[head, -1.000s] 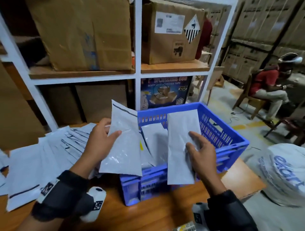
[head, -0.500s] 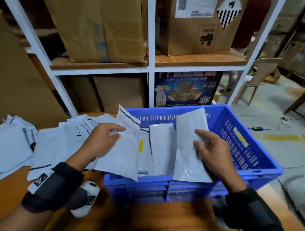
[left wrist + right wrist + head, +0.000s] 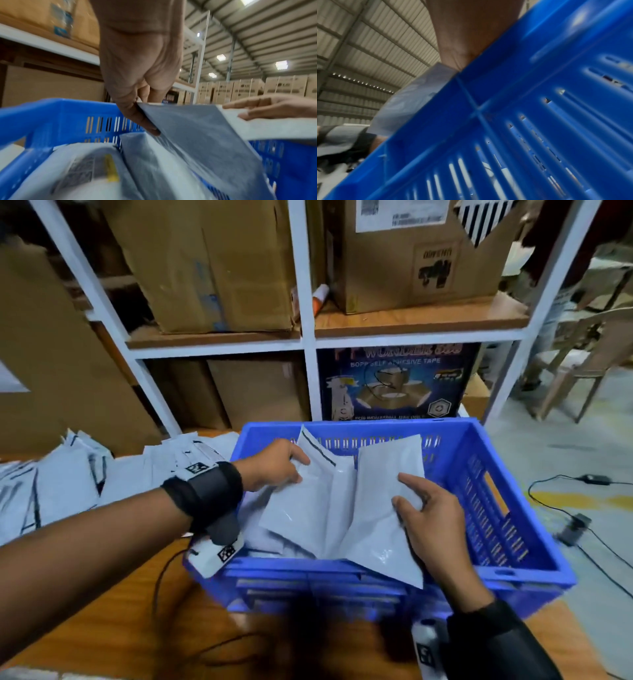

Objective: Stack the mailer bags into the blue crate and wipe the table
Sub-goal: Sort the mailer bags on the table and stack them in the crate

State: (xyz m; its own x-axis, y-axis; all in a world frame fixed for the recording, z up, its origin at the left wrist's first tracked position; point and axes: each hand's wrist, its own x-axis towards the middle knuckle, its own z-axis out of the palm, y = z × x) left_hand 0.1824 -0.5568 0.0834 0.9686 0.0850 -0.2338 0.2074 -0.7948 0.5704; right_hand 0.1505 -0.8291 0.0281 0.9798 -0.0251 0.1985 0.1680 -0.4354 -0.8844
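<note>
Over the blue crate (image 3: 513,571), I hold one mailer bag in each hand. My left hand (image 3: 274,463) pinches the top edge of the left bag (image 3: 308,508), with my thumb on one side and my fingers on the other; my wrist view shows that pinch clearly. My right hand (image 3: 431,515) has its thumb and fingers curled on the right bag (image 3: 380,508), which hangs over the near wall of the crate. Both bags are tilted and lean on each other in the middle, so they are not lying flat yet. Under them, a few more bags (image 3: 96,167) already sit inside the crate. I think I am only partway through the stacking. A big messy pile of bags (image 3: 68,487) waits on the wooden table (image 3: 102,628) to my left, just beside the crate, so lots are left to move. I see no cloth anywhere, and the table is not wiped yet. That job comes after all the bags are in.
</note>
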